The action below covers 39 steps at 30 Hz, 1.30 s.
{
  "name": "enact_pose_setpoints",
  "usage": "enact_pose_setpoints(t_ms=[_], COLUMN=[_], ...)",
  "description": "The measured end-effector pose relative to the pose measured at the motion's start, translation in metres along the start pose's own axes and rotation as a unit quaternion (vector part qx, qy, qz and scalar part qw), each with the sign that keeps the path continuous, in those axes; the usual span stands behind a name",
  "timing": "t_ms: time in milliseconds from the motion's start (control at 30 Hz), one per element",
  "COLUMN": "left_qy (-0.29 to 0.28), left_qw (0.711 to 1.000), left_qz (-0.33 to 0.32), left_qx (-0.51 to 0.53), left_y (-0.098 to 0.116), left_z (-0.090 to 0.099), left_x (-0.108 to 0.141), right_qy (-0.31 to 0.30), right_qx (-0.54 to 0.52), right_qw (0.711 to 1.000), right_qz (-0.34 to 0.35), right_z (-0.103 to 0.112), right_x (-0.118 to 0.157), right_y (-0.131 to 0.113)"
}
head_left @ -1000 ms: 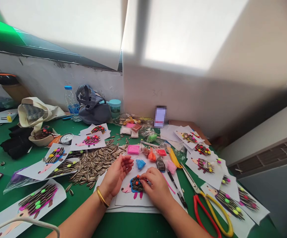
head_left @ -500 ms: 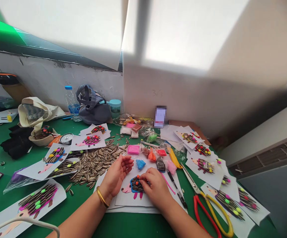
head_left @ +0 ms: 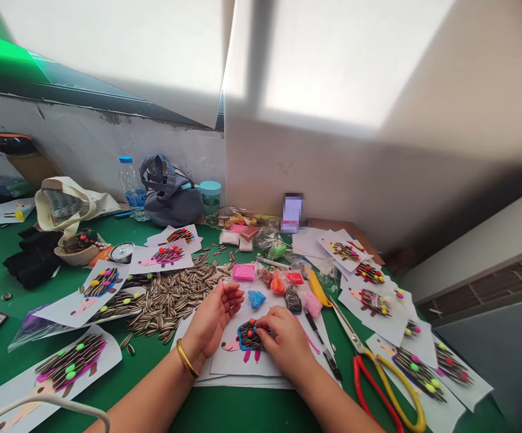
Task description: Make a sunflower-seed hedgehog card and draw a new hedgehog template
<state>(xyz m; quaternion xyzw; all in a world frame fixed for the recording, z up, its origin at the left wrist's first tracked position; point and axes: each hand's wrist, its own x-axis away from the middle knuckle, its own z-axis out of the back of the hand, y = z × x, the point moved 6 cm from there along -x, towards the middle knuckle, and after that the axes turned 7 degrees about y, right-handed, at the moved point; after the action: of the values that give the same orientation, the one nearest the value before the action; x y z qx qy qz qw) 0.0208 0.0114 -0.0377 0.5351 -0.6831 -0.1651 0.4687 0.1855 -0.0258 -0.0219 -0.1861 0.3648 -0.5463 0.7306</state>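
A hedgehog picture (head_left: pixel 251 337) of sunflower seeds and clay, with a blue outline, pink face and magenta feet, lies on a stack of white paper (head_left: pixel 225 365). Small orange balls dot its seeds. My right hand (head_left: pixel 285 344) rests over the picture's right side, fingertips pinched together at the seeds; anything between them is hidden. On the left, my left hand (head_left: pixel 216 316) is held beside the picture, palm inward and fingers loosely curved, holding nothing. Just above the picture sits a lump of blue clay (head_left: pixel 256 299). A black pen (head_left: pixel 322 343) lies right of my right hand.
Loose sunflower seeds (head_left: pixel 175 294) are heaped left of the paper. Large scissors (head_left: pixel 364 355) with red and yellow handles lie at right. Finished hedgehog cards (head_left: pixel 373 300) overlap along the right side. Clay packets (head_left: pixel 243 272), a water bottle (head_left: pixel 132 189) and a grey bag (head_left: pixel 173 201) stand farther back.
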Motion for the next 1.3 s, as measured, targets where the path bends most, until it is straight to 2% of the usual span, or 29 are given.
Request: enact_pose_setpoints(t_ms=[767,1033,1167,1300], left_qy=[-0.003,-0.005,-0.004,-0.005], left_qw=[1.000,1.000,0.999,0.997], left_qz=[-0.006,-0.010,-0.030,-0.063], left_qx=[-0.010,-0.011,-0.016,-0.037], left_y=[-0.002,-0.001,0.000,0.003], left_z=[0.001,0.002,0.002,0.003], left_x=[-0.001,-0.003,-0.004,-0.005], right_qy=[0.011,0.019,0.032,-0.018], right_qx=[0.028,0.002,0.071,0.197], right_qw=[0.999,0.999,0.996,0.980], right_qz=[0.025,0.037,0.048,0.012], right_z=[-0.002,0.011,0.015,0.003], right_x=[0.000,-0.003,-0.019,-0.047], right_y=[-0.010,-0.008,-0.009,-0.013])
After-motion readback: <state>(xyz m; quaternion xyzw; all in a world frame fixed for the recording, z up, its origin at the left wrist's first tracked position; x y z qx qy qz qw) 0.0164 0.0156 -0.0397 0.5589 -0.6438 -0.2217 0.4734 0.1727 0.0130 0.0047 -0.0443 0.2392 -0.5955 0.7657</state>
